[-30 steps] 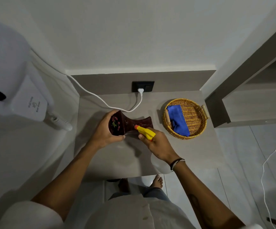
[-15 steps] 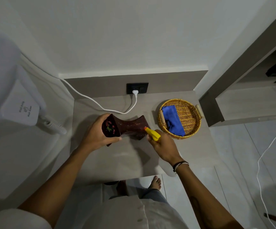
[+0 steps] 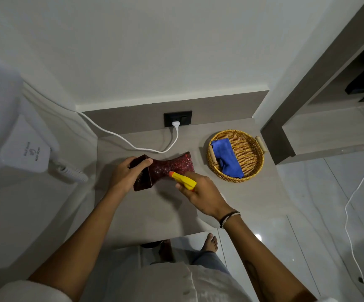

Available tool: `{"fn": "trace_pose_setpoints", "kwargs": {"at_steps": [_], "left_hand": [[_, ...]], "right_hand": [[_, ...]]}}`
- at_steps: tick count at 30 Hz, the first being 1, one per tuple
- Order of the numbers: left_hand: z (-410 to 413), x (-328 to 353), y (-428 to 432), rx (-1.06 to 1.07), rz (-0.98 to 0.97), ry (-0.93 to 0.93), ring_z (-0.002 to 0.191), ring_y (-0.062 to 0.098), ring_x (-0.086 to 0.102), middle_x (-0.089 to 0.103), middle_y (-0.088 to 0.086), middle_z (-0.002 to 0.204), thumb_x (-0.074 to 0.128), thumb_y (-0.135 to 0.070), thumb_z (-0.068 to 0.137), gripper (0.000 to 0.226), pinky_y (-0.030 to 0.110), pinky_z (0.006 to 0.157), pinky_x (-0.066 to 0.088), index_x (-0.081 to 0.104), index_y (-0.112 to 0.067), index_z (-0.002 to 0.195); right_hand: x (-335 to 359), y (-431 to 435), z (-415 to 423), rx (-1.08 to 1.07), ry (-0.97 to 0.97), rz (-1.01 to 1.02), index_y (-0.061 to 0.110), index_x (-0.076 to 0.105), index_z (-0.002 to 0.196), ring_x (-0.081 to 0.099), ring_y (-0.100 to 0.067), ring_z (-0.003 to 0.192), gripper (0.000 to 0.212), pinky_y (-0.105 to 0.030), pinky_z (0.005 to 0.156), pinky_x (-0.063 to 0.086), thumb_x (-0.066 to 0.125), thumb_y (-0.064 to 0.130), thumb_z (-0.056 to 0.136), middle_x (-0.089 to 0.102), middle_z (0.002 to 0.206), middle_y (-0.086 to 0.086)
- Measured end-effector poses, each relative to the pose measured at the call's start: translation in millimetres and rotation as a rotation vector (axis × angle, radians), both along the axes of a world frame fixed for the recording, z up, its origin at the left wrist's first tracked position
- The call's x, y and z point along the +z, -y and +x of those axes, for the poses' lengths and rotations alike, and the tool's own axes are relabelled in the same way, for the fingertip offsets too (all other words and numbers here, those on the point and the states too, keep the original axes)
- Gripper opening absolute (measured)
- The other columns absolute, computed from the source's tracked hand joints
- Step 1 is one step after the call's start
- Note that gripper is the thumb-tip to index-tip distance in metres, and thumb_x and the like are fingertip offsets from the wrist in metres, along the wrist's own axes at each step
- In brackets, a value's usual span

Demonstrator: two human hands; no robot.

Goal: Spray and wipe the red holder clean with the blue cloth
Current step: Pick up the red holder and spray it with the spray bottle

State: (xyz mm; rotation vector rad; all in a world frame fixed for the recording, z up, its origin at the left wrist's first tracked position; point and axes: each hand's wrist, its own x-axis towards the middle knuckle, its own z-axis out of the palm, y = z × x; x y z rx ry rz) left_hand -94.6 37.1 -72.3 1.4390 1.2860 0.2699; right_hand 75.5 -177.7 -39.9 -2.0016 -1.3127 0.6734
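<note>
The red holder (image 3: 170,166), dark red with a narrow waist, lies on its side over the grey counter (image 3: 155,210). My left hand (image 3: 126,173) grips its near open end. My right hand (image 3: 203,192) holds a spray bottle (image 3: 184,180) with a yellow head, its orange nozzle close to the holder's wet, speckled side. The bottle's body is hidden under my hand. The blue cloth (image 3: 226,158) lies folded in a round wicker basket (image 3: 253,158) to the right, apart from both hands.
A white cable (image 3: 133,144) runs from the wall socket (image 3: 177,118) across the back of the counter to a white wall-mounted dryer (image 3: 24,149) at left. A grey shelf unit stands at right. Another white cable hangs over the tiled floor at right.
My left hand has turned the holder so a broad side faces up, now wet and speckled. My right hand kept the spray nozzle against it, shifting slightly along the holder.
</note>
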Motion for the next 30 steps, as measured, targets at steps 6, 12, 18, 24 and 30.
{"fn": "trace_pose_setpoints", "kwargs": {"at_steps": [6,12,18,24,30], "left_hand": [[0.4,8.8,14.9,0.023,-0.06,-0.064,0.091,0.025,0.081,0.083,-0.003,0.09,0.077,-0.083,0.064,0.043,0.044,0.072,0.069,0.078,-0.05,0.09],[-4.0,12.1,25.1,-0.109,-0.127,-0.023,0.124,0.025,0.071,0.067,-0.003,0.145,0.086,-0.095,0.036,0.119,0.046,0.087,0.067,0.062,-0.05,0.143],[-25.3,-4.8,29.1,-0.464,0.147,-0.125,0.146,0.016,0.04,0.029,-0.005,0.163,0.108,-0.05,0.044,0.155,0.039,0.119,0.041,0.02,-0.041,0.172],[-19.1,-5.3,28.2,-0.293,0.331,-0.18,0.108,0.018,0.074,0.077,-0.009,0.116,0.101,-0.06,0.045,0.089,0.05,0.093,0.064,0.067,-0.034,0.123],[-3.4,2.8,23.9,-0.079,0.077,-0.128,0.076,0.019,0.083,0.085,-0.005,0.084,0.091,-0.075,0.053,0.061,0.054,0.083,0.069,0.083,-0.032,0.095]], "right_hand": [[-8.3,-4.7,0.5,-0.012,0.052,-0.07,0.021,0.067,0.107,0.067,-0.029,0.088,0.027,-0.046,0.074,0.054,0.06,0.047,0.103,0.073,0.095,-0.002],[-13.4,-2.4,5.6,0.002,0.051,-0.095,0.025,0.069,0.12,0.069,-0.027,0.092,0.032,-0.046,0.077,0.055,0.057,0.049,0.103,0.076,0.102,-0.001],[-17.5,7.1,6.4,-0.017,-0.019,-0.046,0.024,0.069,0.118,0.067,-0.021,0.086,0.029,-0.045,0.075,0.055,0.059,0.048,0.104,0.074,0.098,0.001],[-27.7,23.4,10.4,-0.109,-0.098,-0.001,0.03,0.063,0.1,0.062,-0.014,0.073,0.018,-0.038,0.067,0.05,0.061,0.048,0.103,0.066,0.08,0.008],[-23.1,22.1,9.5,-0.017,-0.022,-0.019,0.033,0.068,0.116,0.067,-0.013,0.085,0.024,-0.035,0.073,0.053,0.058,0.05,0.103,0.073,0.099,0.01]]}}
